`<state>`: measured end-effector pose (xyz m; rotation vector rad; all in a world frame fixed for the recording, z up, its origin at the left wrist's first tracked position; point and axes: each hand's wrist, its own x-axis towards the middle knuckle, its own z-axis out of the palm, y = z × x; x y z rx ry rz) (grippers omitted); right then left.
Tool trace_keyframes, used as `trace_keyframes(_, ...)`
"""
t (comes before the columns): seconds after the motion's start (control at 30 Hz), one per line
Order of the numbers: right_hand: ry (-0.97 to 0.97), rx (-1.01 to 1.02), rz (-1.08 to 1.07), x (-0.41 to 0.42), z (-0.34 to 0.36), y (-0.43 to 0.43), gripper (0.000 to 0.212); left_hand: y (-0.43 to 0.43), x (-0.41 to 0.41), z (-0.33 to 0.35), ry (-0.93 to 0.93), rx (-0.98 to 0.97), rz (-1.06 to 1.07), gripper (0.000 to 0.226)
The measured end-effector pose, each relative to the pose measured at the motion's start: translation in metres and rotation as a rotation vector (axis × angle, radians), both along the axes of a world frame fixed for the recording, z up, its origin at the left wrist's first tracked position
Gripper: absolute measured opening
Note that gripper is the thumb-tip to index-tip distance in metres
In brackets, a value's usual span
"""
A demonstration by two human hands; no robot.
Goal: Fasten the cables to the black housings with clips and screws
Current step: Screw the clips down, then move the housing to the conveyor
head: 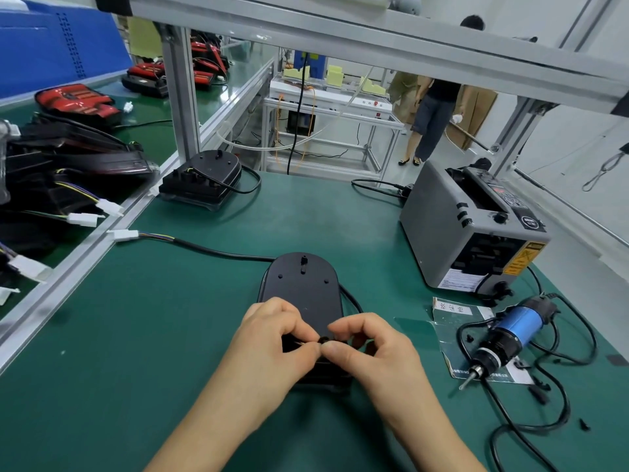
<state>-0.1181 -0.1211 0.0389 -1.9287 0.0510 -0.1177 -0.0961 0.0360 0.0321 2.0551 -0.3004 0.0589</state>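
A black housing (pixel 301 284) lies on the green mat in front of me, rounded end pointing away. Its black cable (pixel 218 251) runs off to the left and ends in a white connector (pixel 123 235); another loop of the cable shows at the housing's right side. My left hand (pixel 272 338) and my right hand (pixel 371 345) meet over the near end of the housing, fingers curled. Together they pinch a small black clip (pixel 324 341) at the cable there. What lies under my fingers is hidden.
A second black housing (pixel 207 175) with its cable sits at the far left of the mat. A grey tape dispenser (pixel 473 229) stands at the right. A blue electric screwdriver (pixel 503 338) lies near right, with loose black clips (pixel 539 393) around it. More housings fill the left conveyor (pixel 68 158).
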Motion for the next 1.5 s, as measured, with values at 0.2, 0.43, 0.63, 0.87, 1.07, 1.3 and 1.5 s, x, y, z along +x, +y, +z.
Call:
trace_keyframes(0.2,0.077,-0.105,0.073,0.006,0.013,-0.003,0.016,0.001,-0.001,-0.001,-0.030,-0.004,-0.031,0.018)
trace_keyframes(0.43,0.097,-0.142,0.114,0.009,0.018,-0.006,0.019,0.010,-0.003,-0.002,-0.109,0.055,-0.062,0.019)
trace_keyframes(0.63,0.071,-0.240,0.088,0.009,0.018,-0.005,0.022,0.005,-0.006,-0.008,-0.166,0.036,-0.056,0.016)
trace_keyframes(0.87,-0.065,-0.525,0.133,0.007,0.016,-0.005,0.024,0.003,-0.007,-0.012,-0.175,0.002,-0.032,0.020)
trace_keyframes(1.07,0.015,-0.323,0.168,0.011,0.021,-0.008,0.027,0.013,-0.005,-0.007,-0.176,-0.008,-0.040,0.012)
trace_keyframes(1.3,0.207,-0.272,0.282,0.024,0.030,-0.012,0.019,0.016,-0.005,-0.011,-0.209,-0.058,-0.007,0.009)
trace_keyframes(1.5,0.363,-0.404,0.455,0.046,0.046,-0.012,0.018,0.015,-0.006,-0.015,-0.224,-0.084,0.004,0.004)
